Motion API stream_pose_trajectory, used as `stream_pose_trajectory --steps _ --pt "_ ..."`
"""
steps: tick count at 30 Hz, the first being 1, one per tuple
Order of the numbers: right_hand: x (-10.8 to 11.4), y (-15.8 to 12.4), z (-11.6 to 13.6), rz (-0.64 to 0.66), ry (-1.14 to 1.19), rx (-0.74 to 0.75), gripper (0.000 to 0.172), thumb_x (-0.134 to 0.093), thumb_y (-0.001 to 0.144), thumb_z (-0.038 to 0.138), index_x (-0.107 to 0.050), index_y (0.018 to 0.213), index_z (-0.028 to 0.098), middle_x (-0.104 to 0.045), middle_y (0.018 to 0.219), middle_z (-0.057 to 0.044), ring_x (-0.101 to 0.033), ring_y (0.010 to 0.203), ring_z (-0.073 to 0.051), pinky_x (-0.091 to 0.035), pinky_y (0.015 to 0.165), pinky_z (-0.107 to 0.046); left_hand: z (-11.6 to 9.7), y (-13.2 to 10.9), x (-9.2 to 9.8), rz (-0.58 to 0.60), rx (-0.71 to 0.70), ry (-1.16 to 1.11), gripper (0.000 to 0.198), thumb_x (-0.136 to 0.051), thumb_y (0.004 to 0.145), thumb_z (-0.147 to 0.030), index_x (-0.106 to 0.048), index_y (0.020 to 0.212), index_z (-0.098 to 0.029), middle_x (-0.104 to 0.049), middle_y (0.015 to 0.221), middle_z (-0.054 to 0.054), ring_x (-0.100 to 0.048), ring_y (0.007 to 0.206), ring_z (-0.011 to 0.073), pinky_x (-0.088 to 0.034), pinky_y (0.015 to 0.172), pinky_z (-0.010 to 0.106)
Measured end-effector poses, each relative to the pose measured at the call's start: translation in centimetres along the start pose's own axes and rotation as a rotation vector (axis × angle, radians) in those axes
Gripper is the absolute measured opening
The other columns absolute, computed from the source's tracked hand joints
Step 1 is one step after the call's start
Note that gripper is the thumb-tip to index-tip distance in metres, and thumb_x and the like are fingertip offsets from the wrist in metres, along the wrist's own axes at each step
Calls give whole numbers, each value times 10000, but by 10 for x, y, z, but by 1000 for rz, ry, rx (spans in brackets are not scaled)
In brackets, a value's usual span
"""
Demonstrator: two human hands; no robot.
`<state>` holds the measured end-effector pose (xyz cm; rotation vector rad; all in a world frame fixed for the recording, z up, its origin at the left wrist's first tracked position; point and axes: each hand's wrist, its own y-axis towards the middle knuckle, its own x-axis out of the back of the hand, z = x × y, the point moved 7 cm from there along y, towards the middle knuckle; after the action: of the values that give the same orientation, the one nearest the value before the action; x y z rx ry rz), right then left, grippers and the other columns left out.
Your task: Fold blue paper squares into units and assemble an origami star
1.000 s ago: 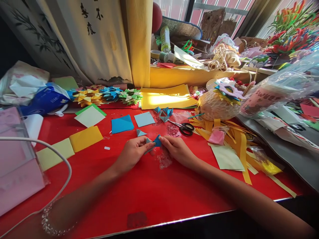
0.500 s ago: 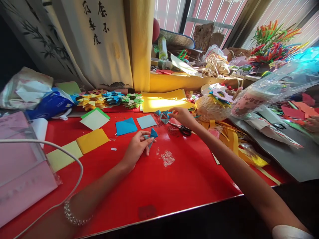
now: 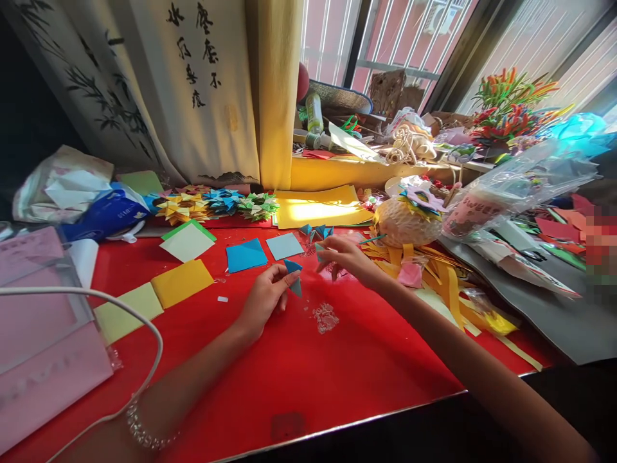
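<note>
My left hand [image 3: 267,296] pinches a folded paper piece [image 3: 292,273] with a dark blue point and a pale blue-grey body, above the red table. To its right, my right hand [image 3: 344,258] holds a small light blue folded paper piece [image 3: 319,252] at its fingertips. Just behind it stand several folded blue paper pieces [image 3: 324,231]. Square blue paper [image 3: 246,255] and square pale blue paper [image 3: 284,246] lie beyond my left hand. My right hand hides the scissors. A heap of clear scraps [image 3: 326,317] lies in front of the hands.
Yellow paper [image 3: 182,283] and pale yellow paper [image 3: 129,310] lie left. Folded paper stars [image 3: 223,200] line the back. A netted round object [image 3: 407,220] and yellow strips [image 3: 450,283] are right. A white cable [image 3: 149,321] crosses the left, near a pink folder [image 3: 43,360].
My right hand has drawn back from the group of folded blue pieces toward me, bringing one light blue piece along. My left hand keeps its piece, now turned slightly. The view has tilted up slightly.
</note>
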<state>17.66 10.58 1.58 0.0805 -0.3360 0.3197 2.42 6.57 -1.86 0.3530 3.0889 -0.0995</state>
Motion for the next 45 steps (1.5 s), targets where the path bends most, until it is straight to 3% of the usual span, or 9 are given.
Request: stream_pose_trajectory --steps 2,8,14,18,24,29,34,40,45 --pt "-15 -15 -5 83 191 -42 206 -539 765 353 -452 794 169 -589 850 -32 -637 619 -139 -423 417 -192 0 0 0 3 -7 7 272 -582 740 -424 -494 780 -170 -547 667 -49 -336 346 9 -244 353 170" --pt "-21 -23 -22 -27 434 -14 313 -644 704 288 -510 976 209 -554 731 45 -580 562 -76 -456 505 -193 4 5 -7 84 6 37 286 -594 731 -396 -506 891 -176 -591 804 -13 -419 347 19 -309 369 187" --pt "-30 -26 -30 45 556 -50 223 -644 717 313 -575 855 152 -604 855 -19 -610 686 -100 -495 590 -201 7 5 -8 105 48 110 285 -534 767 -449 -510 760 -166 -454 561 -70 -396 332 28 -244 361 175" --pt "-36 -30 -32 91 570 -70 235 -596 754 380 -503 835 180 -641 872 -13 -538 399 -59 -321 316 -161 6 2 -6 72 104 168 286 -547 763 -439 -513 731 -157 -383 505 -85 -290 309 10 -171 347 180" --pt "-29 -32 -31 -39 507 -51 165 -618 748 328 -547 790 185 -616 775 39 -311 361 1 -219 352 -174 7 2 -8 108 126 206 288 -501 796 -432 -499 728 -152 -404 515 -75 -272 323 11 -156 352 188" --pt "-25 -33 -23 -55 454 -19 142 -659 709 300 -603 721 170 -593 712 22 -534 649 -76 -405 616 -194 7 4 -8 123 112 213 285 -492 806 -432 -485 731 -157 -363 509 -81 -277 336 13 -168 362 185" --pt "-23 -31 -24 -44 540 -47 182 -618 745 333 -524 785 182 -610 775 -6 -540 609 -96 -395 525 -215 7 2 -9 129 126 252 281 -495 806 -431 -496 743 -158 -334 483 -85 -274 345 22 -174 374 188" --pt "-34 -32 -31 -38 623 -74 314 -657 709 223 -536 999 218 -562 823 25 -473 601 -55 -381 579 -193 10 3 -10 164 98 267 320 -477 807 -469 -478 722 -161 -402 539 -71 -323 369 28 -211 402 196" --pt "-45 -32 -34 13 801 -74 298 -595 695 154 -529 979 218 -607 866 -1 -554 674 -104 -394 597 -230 8 3 -10 164 85 267 317 -471 808 -472 -517 766 -162 -408 565 -69 -344 385 29 -245 425 193"
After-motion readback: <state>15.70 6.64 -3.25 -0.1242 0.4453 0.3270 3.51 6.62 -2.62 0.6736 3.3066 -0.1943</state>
